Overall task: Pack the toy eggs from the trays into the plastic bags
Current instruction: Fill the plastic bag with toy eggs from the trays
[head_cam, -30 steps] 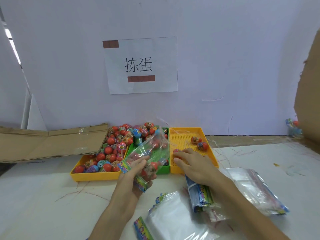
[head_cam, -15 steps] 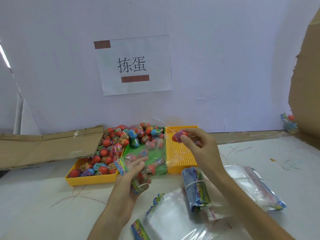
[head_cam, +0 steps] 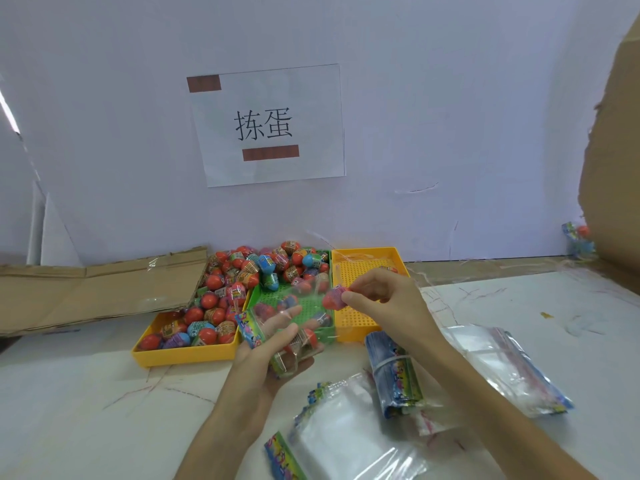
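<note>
Packing is only partly done: the bag (head_cam: 294,327) the left hand (head_cam: 273,355) is gripping is holding a few eggs, while two trays (head_cam: 180,355) beyond it are staying heaped. The right hand (head_cam: 384,299) is pinching one egg (head_cam: 333,297) at the bag's mouth, just above the left fingers.

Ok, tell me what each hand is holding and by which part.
Left hand grips the clear plastic bag by its lower body. Right hand pinches a toy egg by its end at the fingertips.
</note>
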### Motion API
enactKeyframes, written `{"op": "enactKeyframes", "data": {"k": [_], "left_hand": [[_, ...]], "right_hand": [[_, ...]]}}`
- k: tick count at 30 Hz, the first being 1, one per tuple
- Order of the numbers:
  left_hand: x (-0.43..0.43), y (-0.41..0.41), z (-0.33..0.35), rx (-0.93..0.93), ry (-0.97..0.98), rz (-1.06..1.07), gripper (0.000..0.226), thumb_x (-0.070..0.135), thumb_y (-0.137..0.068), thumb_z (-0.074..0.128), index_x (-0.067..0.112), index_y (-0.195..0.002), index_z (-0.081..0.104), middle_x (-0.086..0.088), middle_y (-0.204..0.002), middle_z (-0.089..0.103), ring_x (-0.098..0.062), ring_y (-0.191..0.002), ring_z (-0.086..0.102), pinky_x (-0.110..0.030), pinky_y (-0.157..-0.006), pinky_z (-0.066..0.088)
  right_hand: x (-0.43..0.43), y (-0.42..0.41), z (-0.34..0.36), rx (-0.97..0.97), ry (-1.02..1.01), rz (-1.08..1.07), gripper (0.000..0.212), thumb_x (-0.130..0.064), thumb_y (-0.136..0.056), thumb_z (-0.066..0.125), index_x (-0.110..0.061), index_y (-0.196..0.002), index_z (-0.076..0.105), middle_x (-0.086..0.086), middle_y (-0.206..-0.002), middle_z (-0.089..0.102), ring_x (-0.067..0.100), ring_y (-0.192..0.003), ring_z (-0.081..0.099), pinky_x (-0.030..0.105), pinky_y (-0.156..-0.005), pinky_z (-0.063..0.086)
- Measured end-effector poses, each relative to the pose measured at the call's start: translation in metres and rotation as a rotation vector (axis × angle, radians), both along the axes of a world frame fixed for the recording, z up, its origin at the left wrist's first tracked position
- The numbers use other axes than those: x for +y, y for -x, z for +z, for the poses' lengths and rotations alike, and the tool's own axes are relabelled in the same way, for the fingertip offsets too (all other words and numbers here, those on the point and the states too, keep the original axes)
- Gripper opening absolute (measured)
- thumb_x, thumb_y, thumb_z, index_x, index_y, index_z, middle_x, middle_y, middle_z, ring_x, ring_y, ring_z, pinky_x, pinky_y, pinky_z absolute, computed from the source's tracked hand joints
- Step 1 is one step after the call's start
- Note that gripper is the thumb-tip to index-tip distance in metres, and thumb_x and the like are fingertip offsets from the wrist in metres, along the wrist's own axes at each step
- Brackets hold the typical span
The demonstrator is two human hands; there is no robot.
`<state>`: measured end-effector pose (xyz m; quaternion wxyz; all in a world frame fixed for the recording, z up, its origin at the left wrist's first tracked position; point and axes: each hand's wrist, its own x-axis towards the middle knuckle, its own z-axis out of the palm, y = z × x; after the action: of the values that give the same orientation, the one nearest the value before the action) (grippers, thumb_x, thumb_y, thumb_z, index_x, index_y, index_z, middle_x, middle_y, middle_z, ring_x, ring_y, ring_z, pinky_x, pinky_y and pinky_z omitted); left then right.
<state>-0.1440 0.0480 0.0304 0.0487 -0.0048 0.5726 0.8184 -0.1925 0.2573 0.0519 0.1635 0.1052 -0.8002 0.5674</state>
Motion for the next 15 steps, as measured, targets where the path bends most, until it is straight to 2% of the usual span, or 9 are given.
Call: {"op": "enactKeyframes", "data": {"k": [4, 7, 10, 12, 15], "left_hand": [[0.0, -0.001, -0.002, 0.001, 0.058, 0.0, 0.042, 0.016, -0.08, 0.073, 0.019, -0.123, 0.072, -0.009, -0.116, 0.076, -0.037, -0.101, 0.074, -0.043, -0.089, 0.058], [0.0, -0.001, -0.002, 0.003, 0.115, 0.002, 0.036, 0.015, -0.082, 0.074, 0.021, -0.118, 0.075, -0.009, -0.114, 0.076, -0.034, -0.101, 0.074, -0.043, -0.091, 0.056], [0.001, -0.002, -0.003, 0.004, 0.134, -0.02, 0.037, 0.02, -0.078, 0.078, 0.023, -0.114, 0.077, -0.011, -0.11, 0.077, -0.033, -0.098, 0.075, -0.035, -0.082, 0.058], [0.002, -0.002, -0.004, 0.0, 0.154, -0.031, 0.042, 0.022, -0.076, 0.079, 0.021, -0.118, 0.075, -0.011, -0.109, 0.077, -0.033, -0.097, 0.075, -0.032, -0.079, 0.059], [0.004, -0.002, -0.005, -0.006, 0.172, -0.024, 0.046, 0.024, -0.074, 0.08, 0.018, -0.119, 0.074, -0.012, -0.108, 0.077, -0.035, -0.096, 0.075, -0.037, -0.082, 0.058]], "right_hand": [[-0.001, -0.001, 0.0, -0.064, 0.008, 0.093, 0.015, -0.033, -0.084, 0.081, -0.021, -0.086, 0.073, -0.007, -0.083, 0.078, 0.011, -0.086, 0.074, 0.032, -0.083, 0.057], [-0.003, -0.003, -0.001, -0.097, 0.06, 0.146, 0.015, -0.029, -0.082, 0.083, -0.017, -0.083, 0.073, -0.003, -0.083, 0.078, 0.011, -0.084, 0.075, 0.023, -0.076, 0.057], [-0.007, -0.007, 0.0, -0.092, 0.087, 0.176, 0.016, -0.024, -0.081, 0.085, -0.016, -0.075, 0.072, -0.005, -0.074, 0.076, 0.003, -0.072, 0.071, 0.014, -0.065, 0.053], [-0.01, -0.008, -0.001, -0.072, 0.082, 0.185, 0.019, -0.022, -0.08, 0.085, -0.02, -0.068, 0.071, -0.006, -0.068, 0.073, -0.001, -0.063, 0.066, 0.012, -0.061, 0.049], [-0.013, -0.01, -0.001, -0.055, 0.049, 0.196, 0.018, -0.02, -0.082, 0.084, -0.021, -0.068, 0.074, -0.005, -0.069, 0.073, 0.001, -0.064, 0.066, 0.013, -0.061, 0.049]]}}
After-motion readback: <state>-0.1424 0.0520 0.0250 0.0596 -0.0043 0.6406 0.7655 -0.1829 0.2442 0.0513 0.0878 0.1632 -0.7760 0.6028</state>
